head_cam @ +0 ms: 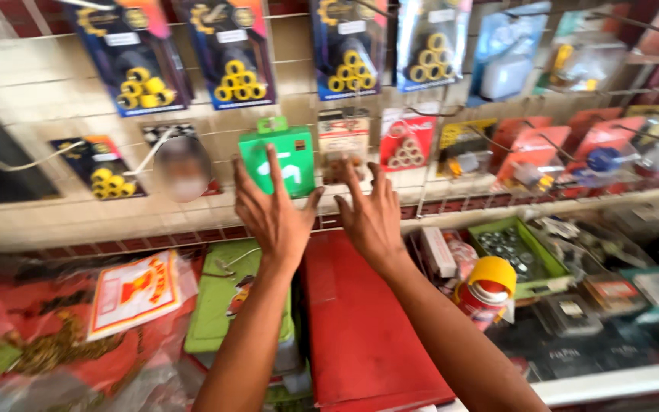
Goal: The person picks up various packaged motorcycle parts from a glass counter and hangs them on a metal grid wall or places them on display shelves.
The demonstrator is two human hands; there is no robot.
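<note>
A green hanging package (280,156) with a white mark on its face is found at the middle of the tiled wall (32,84), on a wire hook. It is touched by the left hand (271,217), whose fingers (274,164) are spread and laid flat over the package's lower left part; nothing is gripped. Just beside it to the right, a pale carded package (343,141) with red print is reached by the right hand (373,217), fingers likewise spread and open, the tips at its lower edge.

Further right, a red card (407,139) showing a triangle of white rings is hung, followed by orange-red blister cards (566,149). Above, a row of dark blue cards (230,53) bearing clusters of yellow rollers is displayed. To the left, a smaller dark card with yellow rollers (101,169) is seen beside a blurred patch.

Below the hands, a flat red box (360,320) is laid on the bench, with a green packet (219,301) to its left and a red-and-white bag (135,294) beyond. To the right, a yellow-capped spray can (488,286) and a green tray of metal parts (516,248) are placed.
</note>
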